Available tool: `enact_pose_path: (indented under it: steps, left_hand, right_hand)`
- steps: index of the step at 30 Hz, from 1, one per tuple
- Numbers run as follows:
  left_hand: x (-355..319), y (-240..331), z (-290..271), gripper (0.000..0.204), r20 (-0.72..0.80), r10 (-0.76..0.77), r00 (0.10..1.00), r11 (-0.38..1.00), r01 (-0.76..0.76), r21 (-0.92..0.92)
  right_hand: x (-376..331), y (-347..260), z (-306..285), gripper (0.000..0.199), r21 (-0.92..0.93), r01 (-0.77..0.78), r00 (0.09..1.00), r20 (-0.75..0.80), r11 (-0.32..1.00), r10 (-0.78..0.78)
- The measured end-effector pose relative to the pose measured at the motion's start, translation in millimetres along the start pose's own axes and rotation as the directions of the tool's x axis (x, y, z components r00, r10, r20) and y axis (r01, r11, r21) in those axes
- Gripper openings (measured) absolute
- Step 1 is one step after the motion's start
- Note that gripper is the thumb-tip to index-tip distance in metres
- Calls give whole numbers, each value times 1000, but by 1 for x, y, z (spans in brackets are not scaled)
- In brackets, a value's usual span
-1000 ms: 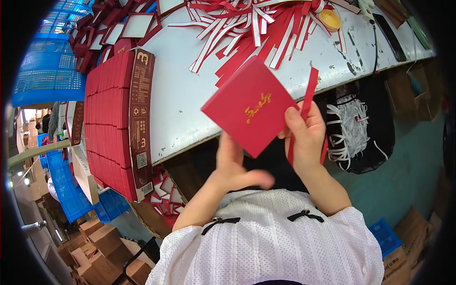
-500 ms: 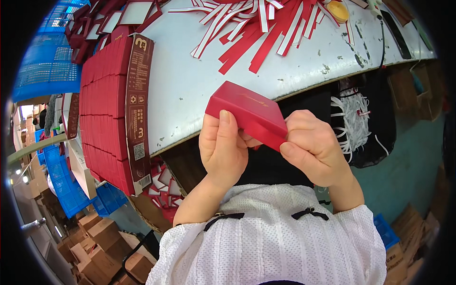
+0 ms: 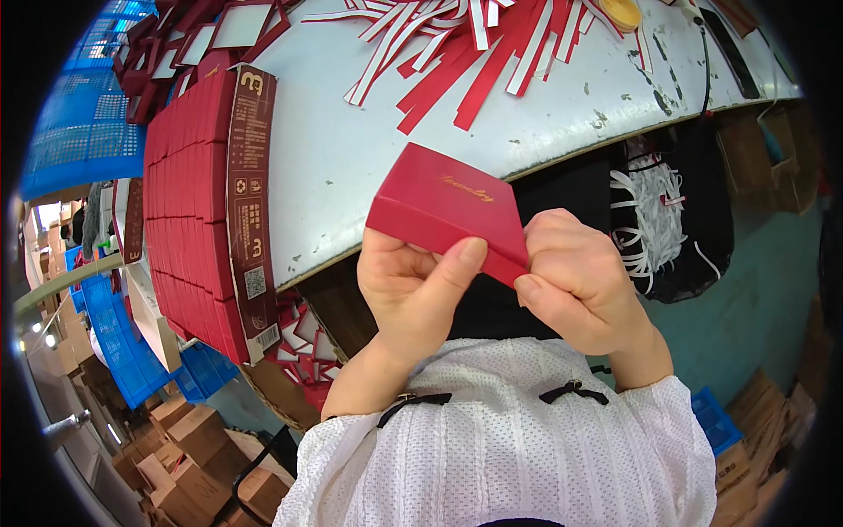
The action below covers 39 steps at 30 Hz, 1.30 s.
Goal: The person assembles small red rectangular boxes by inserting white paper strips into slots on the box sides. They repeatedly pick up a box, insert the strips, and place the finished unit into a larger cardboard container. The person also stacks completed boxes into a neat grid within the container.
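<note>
A flat red box lid (image 3: 448, 198) with gold lettering is held tilted in front of me, above the near edge of the table. My left hand (image 3: 411, 285) grips its near left side, the thumb pressed along the side wall and the fingers underneath. At the right corner my right hand (image 3: 575, 272) is closed on the lid, its thumb on the near edge. The inside and underside of the lid are hidden from view.
Red and white paper strips (image 3: 479, 66) lie on the white table (image 3: 342, 167) beside a yellow roll (image 3: 622, 13). A carton (image 3: 250, 202) of stacked red boxes stands left. White strips fill a black bag (image 3: 654, 220) at right. Cardboard boxes (image 3: 198, 439) sit on the floor.
The lid has tilted so its top faces me more. My left thumb has slid right along the side wall, while my right hand keeps its hold on the corner.
</note>
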<state>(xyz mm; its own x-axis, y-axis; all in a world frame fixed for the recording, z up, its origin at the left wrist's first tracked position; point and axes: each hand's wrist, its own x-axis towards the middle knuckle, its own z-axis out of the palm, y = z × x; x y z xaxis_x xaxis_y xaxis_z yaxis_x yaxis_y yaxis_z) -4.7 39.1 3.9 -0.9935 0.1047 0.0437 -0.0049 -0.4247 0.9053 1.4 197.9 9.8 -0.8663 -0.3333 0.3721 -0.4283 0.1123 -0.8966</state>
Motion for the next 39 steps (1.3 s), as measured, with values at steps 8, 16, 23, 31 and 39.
enact_pose_path:
  steps: [8, 16, 23, 31, 39]
  left_hand:
    - [5, 3, -1, 26, -13, -35, 999, 997, 34, -70]
    - [1, 17, -4, 32, 516, 358, 779, 488, -627, 608]
    - [-2, 6, -10, 38, 301, 517, 802, 506, -569, 648]
    - [11, 11, -19, 22, -73, -100, 992, 944, 72, -321]
    - [9, 9, -37, 22, -10, -263, 965, 726, 191, -661]
  right_hand:
    - [-2, 13, -3, 22, 101, -135, 991, 31, 986, 133]
    - [4, 53, -13, 11, -67, 31, 996, 86, 997, -26]
    - [19, 54, -25, 20, -344, 163, 985, 106, 925, -134]
    - [12, 29, -31, 24, 123, -281, 937, 250, 952, 244]
    - [13, 25, -29, 12, -68, -160, 987, -26, 985, 158]
